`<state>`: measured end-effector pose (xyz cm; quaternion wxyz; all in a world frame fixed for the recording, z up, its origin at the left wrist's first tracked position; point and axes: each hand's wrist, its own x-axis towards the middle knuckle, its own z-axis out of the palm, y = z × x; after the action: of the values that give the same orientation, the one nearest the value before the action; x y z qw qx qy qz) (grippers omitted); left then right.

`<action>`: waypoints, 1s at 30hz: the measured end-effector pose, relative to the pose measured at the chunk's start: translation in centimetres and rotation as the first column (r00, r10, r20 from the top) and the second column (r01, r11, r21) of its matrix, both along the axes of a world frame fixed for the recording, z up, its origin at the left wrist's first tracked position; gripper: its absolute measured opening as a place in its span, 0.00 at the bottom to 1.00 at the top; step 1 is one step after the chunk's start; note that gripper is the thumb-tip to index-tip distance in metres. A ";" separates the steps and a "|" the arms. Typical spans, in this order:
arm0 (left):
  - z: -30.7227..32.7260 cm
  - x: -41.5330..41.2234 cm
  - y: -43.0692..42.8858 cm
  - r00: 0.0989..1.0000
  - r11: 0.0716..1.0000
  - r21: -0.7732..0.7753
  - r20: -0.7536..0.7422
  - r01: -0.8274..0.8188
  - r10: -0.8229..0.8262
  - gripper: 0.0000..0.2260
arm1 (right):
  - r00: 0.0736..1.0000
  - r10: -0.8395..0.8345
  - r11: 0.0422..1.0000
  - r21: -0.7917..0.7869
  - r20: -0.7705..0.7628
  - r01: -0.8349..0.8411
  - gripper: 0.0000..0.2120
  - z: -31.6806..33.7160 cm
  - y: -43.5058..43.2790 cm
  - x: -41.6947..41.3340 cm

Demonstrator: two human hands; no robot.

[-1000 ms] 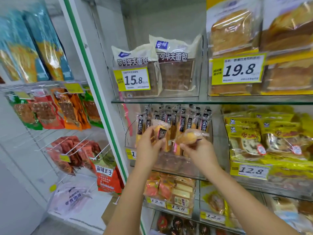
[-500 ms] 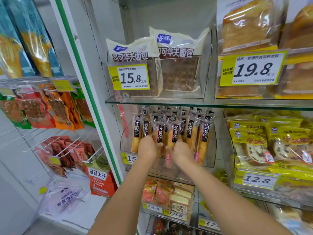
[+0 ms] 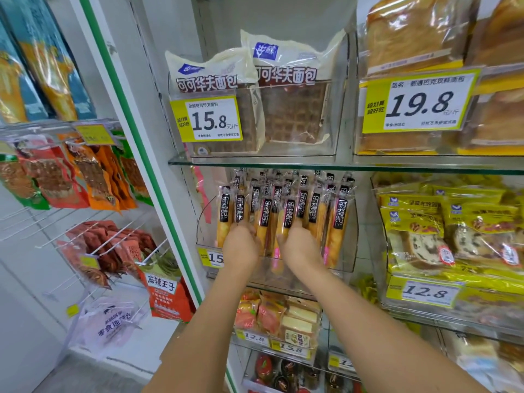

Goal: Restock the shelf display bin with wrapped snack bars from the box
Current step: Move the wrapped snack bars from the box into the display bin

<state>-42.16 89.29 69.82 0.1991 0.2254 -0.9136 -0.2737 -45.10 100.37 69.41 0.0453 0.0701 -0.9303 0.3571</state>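
The clear display bin point(image 3: 344, 262) stands on the middle glass shelf, packed with upright wrapped snack bars point(image 3: 338, 219) that are yellow with black labels. Both hands reach into its front. My left hand point(image 3: 241, 248) has its fingers around the lower part of a bar point(image 3: 263, 219) left of centre. My right hand point(image 3: 299, 249) holds the bar point(image 3: 286, 219) beside it. The backs of my hands hide the bars' lower ends. The box is out of view.
A glass shelf point(image 3: 312, 161) with cocoa waffle bread bags point(image 3: 292, 89) runs just above the bin. Yellow bread packs point(image 3: 442, 231) fill the bin to the right. A green-edged post point(image 3: 147, 165) and hanging snack packets point(image 3: 85, 171) stand on the left. More bins point(image 3: 283, 324) sit below.
A second ago each hand held a bar in front of the bin. Both hands have moved forward and stood the bars upright among the others, and the view has come closer.
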 end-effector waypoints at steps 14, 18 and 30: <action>-15.9 18.8 2.2 0.984 0.888 0.458 -0.135 -0.039 0.113 0.04 | 0.810 0.416 0.853 -0.130 -0.412 -0.505 0.19 -10.9 3.3 10.6; -25.1 22.7 2.2 0.974 0.810 0.541 0.149 -0.225 0.171 0.06 | 0.879 0.477 0.874 0.108 -0.007 -0.474 0.20 -23.1 4.4 12.9; -52.1 30.6 1.6 0.770 0.679 0.511 0.626 -0.526 0.125 0.13 | 0.691 0.208 0.762 0.329 0.693 -0.559 0.03 -52.4 7.6 19.6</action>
<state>-11.60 90.86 17.72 -0.1139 0.5152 -0.7135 -0.4610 -25.46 107.99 17.01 -0.3614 0.1595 -0.9135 0.0976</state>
